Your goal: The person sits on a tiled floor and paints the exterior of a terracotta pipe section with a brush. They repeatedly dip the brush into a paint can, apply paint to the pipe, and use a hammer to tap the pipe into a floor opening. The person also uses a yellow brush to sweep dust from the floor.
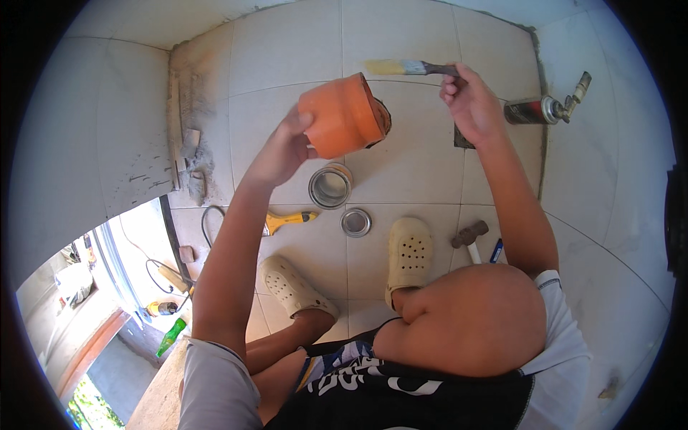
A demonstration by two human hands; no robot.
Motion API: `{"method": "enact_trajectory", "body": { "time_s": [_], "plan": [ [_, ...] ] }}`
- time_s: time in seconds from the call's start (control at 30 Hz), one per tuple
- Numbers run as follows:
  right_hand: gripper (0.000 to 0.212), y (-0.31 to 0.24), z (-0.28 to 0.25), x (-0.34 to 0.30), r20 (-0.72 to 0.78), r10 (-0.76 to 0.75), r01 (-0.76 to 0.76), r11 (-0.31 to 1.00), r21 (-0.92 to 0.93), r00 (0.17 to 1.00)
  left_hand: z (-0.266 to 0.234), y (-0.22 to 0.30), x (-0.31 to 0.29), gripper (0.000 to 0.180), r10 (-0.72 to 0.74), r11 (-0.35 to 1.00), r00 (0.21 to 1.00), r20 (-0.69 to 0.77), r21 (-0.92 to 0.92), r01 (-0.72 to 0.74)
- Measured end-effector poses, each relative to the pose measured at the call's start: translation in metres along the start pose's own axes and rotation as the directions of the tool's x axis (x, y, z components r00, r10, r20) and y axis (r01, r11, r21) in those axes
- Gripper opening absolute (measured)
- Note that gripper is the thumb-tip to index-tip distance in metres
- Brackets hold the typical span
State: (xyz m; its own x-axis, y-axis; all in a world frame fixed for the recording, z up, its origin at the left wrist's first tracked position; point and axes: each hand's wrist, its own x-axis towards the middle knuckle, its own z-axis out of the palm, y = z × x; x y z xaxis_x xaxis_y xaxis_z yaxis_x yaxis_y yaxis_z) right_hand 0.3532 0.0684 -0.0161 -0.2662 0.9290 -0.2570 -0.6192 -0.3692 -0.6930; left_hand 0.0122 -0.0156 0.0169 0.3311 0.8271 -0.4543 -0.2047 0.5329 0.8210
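My left hand (288,137) is closed around the side of an orange pot (337,118), holding it up off the floor and tilted. The pot's dark-edged end faces right; its inside is mostly turned away from view. Up and to the right, my right hand (473,104) grips a paintbrush (412,67) by its dark handle. Pale yellow bristles point left, above and apart from the pot. Below the pot, an open metal can (330,188) stands on the tiles. Its likely lid, a round metal disc (356,222), lies nearby.
A yellow-handled tool (290,219) lies partly behind my left forearm. By my right knee are a hammer (469,235) and a blue pen (497,251). A gas canister with a torch head (530,111) lies at right. Wood scraps (192,143) line the left wall; a green bottle (170,337) lies lower left.
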Motion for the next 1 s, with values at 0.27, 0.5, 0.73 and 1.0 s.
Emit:
{"method": "enact_trajectory", "body": {
  "time_s": [0.27,0.5,0.73,1.0],
  "plan": [
    [0.028,-0.005,0.002,-0.013,0.156,-0.016,0.039,0.988,-0.147,0.988,-0.003,-0.002,0.012,0.100,-0.456,0.778,0.889,0.040,-0.467,0.420],
    [0.029,-0.001,-0.006,-0.005,0.140,-0.047,0.069,0.986,-0.152,0.989,-0.006,0.002,0.009,0.092,-0.403,0.726,0.900,0.165,-0.541,0.424],
    [0.029,0.002,0.007,-0.009,0.215,-0.009,0.056,0.976,-0.212,0.977,-0.004,0.006,0.015,0.086,-0.389,0.724,0.906,0.165,-0.554,0.411],
    [0.031,-0.019,-0.001,-0.009,0.158,-0.148,0.180,0.960,-0.212,0.976,-0.018,0.005,0.017,0.080,-0.324,0.657,0.885,0.335,-0.593,0.465]
  ]
}}
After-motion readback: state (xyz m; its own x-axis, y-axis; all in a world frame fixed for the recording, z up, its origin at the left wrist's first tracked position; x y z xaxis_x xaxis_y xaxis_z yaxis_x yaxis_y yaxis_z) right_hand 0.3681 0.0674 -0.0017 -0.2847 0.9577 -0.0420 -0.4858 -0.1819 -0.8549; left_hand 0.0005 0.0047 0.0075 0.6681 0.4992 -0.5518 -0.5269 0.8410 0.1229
